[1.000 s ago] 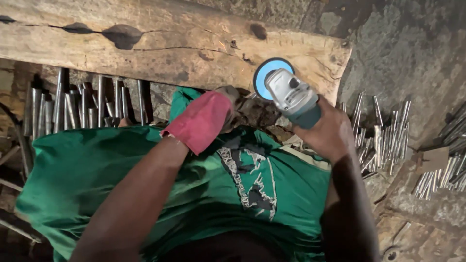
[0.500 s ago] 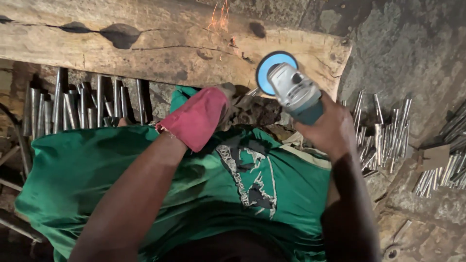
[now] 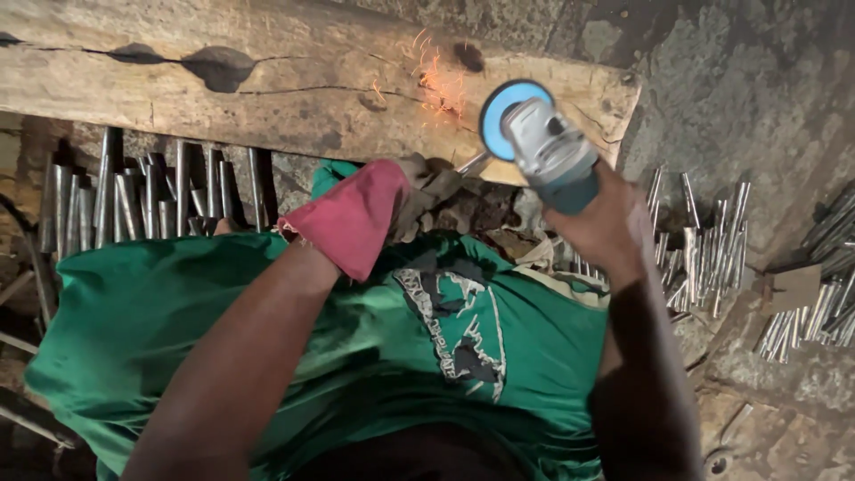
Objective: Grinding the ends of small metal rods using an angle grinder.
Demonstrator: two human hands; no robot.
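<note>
Red cloth with a worn grey glove end covers the left hand (image 3: 392,209), which is closed around a short metal rod (image 3: 475,163); only the rod's bright tip is seen, pushed up against the wheel. The right hand (image 3: 606,223) is wrapped fully around the teal body of an angle grinder (image 3: 543,147), fingers shut tight on it, with the grey gear head pointed up and away from the person. The blue disc (image 3: 500,111) is pressed at the rod tip, and orange sparks (image 3: 438,80) are thrown across the wooden beam (image 3: 267,85) lying behind the hands. Grinding is judged to be under way on this piece; how much of its end is already dressed cannot be told, since the contact point is small and partly hidden by the glove.

Below the hands, a green cloth with a dark printed figure (image 3: 356,338) is spread over the lap, and both forearms are seen reaching across it. To the left, under the beam, a row of grey metal rods (image 3: 134,191) is stood upright against one another. To the right, more rods (image 3: 704,236) of like shape are scattered and leaned on rough stone, and a further bundle (image 3: 824,303) is laid near the frame edge. Which stacks are finished and which are waiting cannot be told from their look, so the share of work left is unclear, though many pieces are present on both sides.
</note>
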